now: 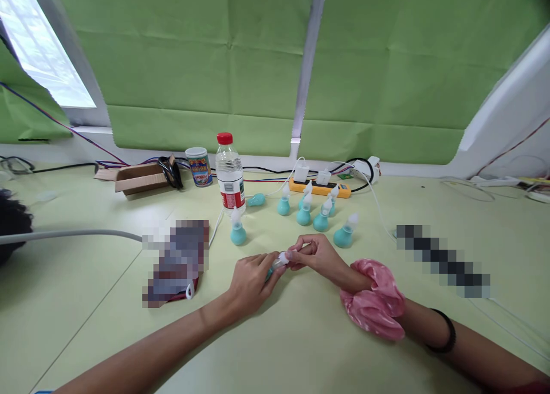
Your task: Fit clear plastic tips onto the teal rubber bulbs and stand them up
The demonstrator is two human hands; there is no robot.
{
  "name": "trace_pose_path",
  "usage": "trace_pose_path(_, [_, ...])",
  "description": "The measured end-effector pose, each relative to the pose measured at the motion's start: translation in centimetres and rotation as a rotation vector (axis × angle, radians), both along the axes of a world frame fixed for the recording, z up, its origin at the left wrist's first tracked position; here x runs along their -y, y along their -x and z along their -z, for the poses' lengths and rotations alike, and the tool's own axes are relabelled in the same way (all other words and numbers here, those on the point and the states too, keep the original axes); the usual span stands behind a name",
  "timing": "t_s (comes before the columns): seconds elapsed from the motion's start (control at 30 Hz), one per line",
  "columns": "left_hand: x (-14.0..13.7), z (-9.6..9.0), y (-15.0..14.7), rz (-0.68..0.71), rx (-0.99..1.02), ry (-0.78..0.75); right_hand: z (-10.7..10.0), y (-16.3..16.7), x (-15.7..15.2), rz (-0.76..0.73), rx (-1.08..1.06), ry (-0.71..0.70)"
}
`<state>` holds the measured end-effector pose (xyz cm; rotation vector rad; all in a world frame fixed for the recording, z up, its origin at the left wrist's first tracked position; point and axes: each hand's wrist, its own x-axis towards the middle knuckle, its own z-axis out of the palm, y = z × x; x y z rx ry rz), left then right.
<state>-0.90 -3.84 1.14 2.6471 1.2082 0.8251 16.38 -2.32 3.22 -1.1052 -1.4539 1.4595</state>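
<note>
Evidently, the left hand gripped a small teal rubber bulb low over the pale green table, while the right hand pinched its translucent white nozzle. Six assembled teal bulbs stood finished behind; one bare bulb lay beside the clear plastic bottle, unfitted.

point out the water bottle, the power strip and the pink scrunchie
water bottle (230, 176), head view, on its label
power strip (320, 188), head view, on its orange body
pink scrunchie (373, 302), head view, on its gathered fabric
</note>
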Motion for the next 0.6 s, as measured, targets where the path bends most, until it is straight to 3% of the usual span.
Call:
trace_pose_path(0.1, [0.0, -0.1, 0.0, -0.020, 0.063, 0.021, -0.1, 0.5, 0.7, 0.052, 0.012, -0.067])
trace_pose_path(0.23, [0.1, -0.5, 0.0, -0.011, 0.229, 0.042, -1.5, 0.9, 1.3, 0.169, 0.097, -0.319])
trace_pose_path(0.37, [-0.1, -1.2, 0.2, -0.054, 0.384, -0.198, -3.9, 0.2, -0.6, 0.414, 0.340, -0.721])
trace_pose_path(0.43, [-0.6, -1.5, 0.4, -0.132, 0.391, -0.286, -4.4, -0.4, -2.5, 0.489, 0.478, -0.849])
trace_pose_path(0.6, [-2.4, -1.4, 0.9, -0.318, 0.471, -0.224, -3.0, -1.1, -6.8, 0.385, 0.736, -0.807])
